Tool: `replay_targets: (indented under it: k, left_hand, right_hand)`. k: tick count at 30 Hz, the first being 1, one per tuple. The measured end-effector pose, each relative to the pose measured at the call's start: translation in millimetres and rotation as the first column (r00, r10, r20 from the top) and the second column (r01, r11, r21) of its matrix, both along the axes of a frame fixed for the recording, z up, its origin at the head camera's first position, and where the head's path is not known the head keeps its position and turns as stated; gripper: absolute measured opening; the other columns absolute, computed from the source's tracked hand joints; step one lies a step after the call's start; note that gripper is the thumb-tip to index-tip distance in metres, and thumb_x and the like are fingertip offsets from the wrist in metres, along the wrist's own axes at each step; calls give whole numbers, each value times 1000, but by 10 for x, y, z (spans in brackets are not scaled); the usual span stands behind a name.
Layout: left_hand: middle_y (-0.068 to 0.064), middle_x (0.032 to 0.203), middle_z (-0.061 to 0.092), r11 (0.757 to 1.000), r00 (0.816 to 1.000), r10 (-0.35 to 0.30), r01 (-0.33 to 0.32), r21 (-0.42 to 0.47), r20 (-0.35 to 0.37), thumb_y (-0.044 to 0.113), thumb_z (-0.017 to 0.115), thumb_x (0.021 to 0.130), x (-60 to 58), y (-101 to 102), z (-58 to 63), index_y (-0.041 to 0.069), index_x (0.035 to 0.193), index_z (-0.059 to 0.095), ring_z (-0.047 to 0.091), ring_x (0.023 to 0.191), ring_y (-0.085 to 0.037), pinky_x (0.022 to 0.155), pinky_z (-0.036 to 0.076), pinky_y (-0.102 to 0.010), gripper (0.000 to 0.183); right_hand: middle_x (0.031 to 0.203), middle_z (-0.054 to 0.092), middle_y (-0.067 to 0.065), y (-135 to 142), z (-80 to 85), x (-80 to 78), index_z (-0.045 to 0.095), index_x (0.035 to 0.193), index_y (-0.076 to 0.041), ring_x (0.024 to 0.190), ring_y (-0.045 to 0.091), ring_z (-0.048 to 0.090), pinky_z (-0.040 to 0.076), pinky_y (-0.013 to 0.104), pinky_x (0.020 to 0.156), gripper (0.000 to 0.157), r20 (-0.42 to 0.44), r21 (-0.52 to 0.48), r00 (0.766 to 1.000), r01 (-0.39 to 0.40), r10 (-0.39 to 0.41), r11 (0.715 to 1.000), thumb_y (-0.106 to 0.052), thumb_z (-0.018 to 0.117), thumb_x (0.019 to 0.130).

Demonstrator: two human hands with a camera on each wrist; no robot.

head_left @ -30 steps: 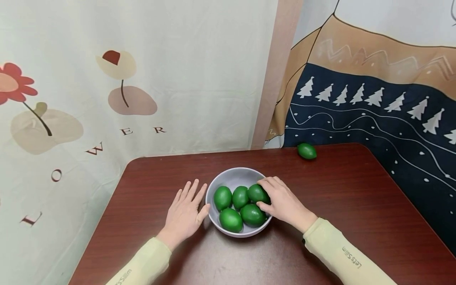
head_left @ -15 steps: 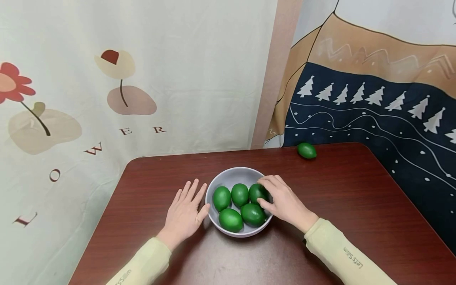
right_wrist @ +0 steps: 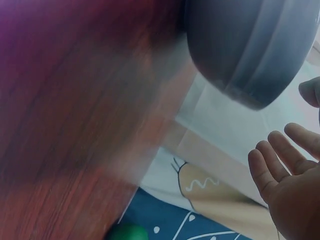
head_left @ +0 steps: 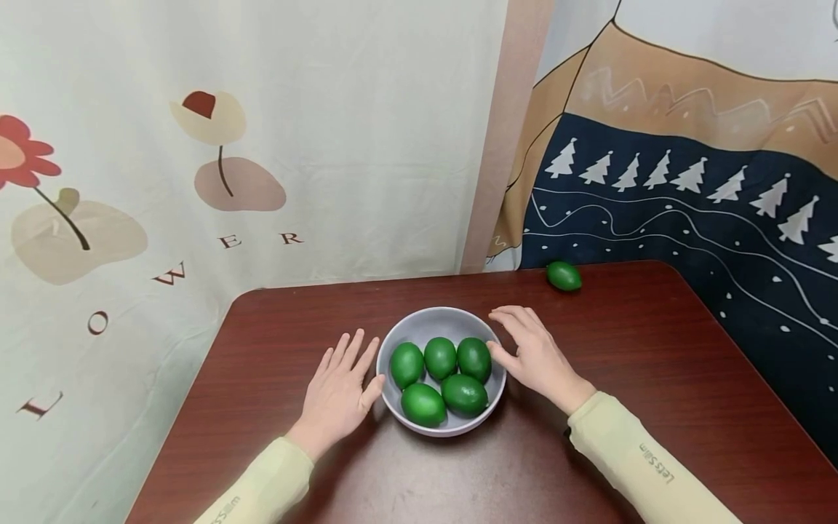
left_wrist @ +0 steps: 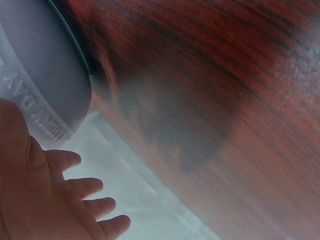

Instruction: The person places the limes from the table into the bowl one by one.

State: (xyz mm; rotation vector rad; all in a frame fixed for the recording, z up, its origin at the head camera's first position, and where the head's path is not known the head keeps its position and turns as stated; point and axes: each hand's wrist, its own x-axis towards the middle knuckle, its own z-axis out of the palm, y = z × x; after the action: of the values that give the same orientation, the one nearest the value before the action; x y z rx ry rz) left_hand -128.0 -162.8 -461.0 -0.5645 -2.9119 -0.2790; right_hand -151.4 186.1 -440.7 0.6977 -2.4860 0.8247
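A grey-purple bowl [head_left: 409,326] stands on the table with several green limes [head_left: 465,395] lying in it. My left hand [head_left: 337,400] is at the bowl's left side, fingers straight and spread, the thumb at the rim; whether it touches cannot be told. In the left wrist view, raised lettering shows on the bowl's outer wall [left_wrist: 45,65]. My right hand [head_left: 540,360] is just off the bowl's right rim, fingers loosely bent and holding nothing. The right wrist view shows a gap between its fingers [right_wrist: 280,155] and the bowl [right_wrist: 240,45].
One more lime [head_left: 564,276] lies at the far edge of the dark red wooden table [head_left: 628,327], beyond my right hand. Behind the table hang a pale flower-print curtain [head_left: 366,145] and a navy cloth with white trees [head_left: 655,211].
My right hand has let go of the lime at the bowl's right side and drawn back to the right, out over the rim. The left hand stays in place.
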Motion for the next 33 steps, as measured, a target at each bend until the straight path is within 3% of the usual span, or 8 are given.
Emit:
replay_targets:
  k: [12,33]
  left_hand:
    - [-19,163,38,1000,1000,-3,3,11,-13,43,52,103,-2,1,-1,10,155,48,33,151,-42,121,30,-59,62]
    - [-19,164,37,1000,1000,-3,3,3,1,46,50,104,-2,4,2,10,156,47,32,152,-42,121,29,-59,63]
  right_hand:
    - [132,62,17,188,12,-149,65,131,-1,121,34,57,50,55,102,45,-2,-43,998,69,-69,997,-11,76,89]
    - [137,58,23,485,-79,-340,62,135,3,127,40,52,46,62,105,46,93,-77,977,198,-190,977,-11,73,92]
